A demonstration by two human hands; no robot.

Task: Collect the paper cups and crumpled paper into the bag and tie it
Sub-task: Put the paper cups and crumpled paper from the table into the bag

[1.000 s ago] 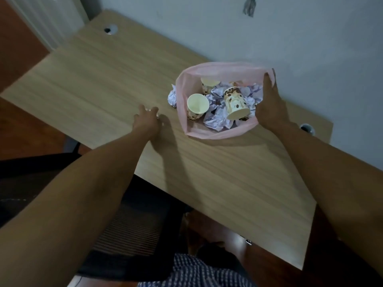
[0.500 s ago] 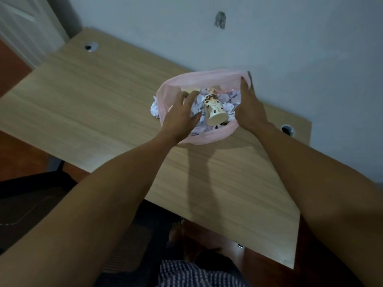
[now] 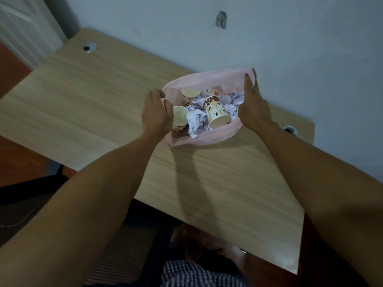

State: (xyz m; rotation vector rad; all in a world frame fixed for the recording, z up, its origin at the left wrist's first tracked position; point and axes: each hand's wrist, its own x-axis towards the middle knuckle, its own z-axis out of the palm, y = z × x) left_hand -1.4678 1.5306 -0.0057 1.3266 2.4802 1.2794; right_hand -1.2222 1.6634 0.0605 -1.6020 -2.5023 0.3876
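Observation:
A pink plastic bag [image 3: 207, 79] lies open on the wooden desk [image 3: 83, 100] near the wall. Inside it are paper cups with brown spots: one lying on its side [image 3: 216, 112], one upright at the left [image 3: 179, 119], one at the back [image 3: 190, 94]. Crumpled white paper [image 3: 196, 123] fills the gaps between them. My left hand [image 3: 156, 112] grips the bag's left rim with curled fingers. My right hand [image 3: 251, 106] holds the right rim, fingers straight up along it, thumb inside.
The desk has a cable hole at the back left [image 3: 89, 47] and another at the right [image 3: 290, 129]. A grey wall stands right behind the bag. A dark chair [image 3: 31, 199] sits under the desk's near edge on the left.
My left hand came off the desk, reached into the bag, then drew back to its left rim. The paper ball that lay outside the bag's left side is no longer seen there.

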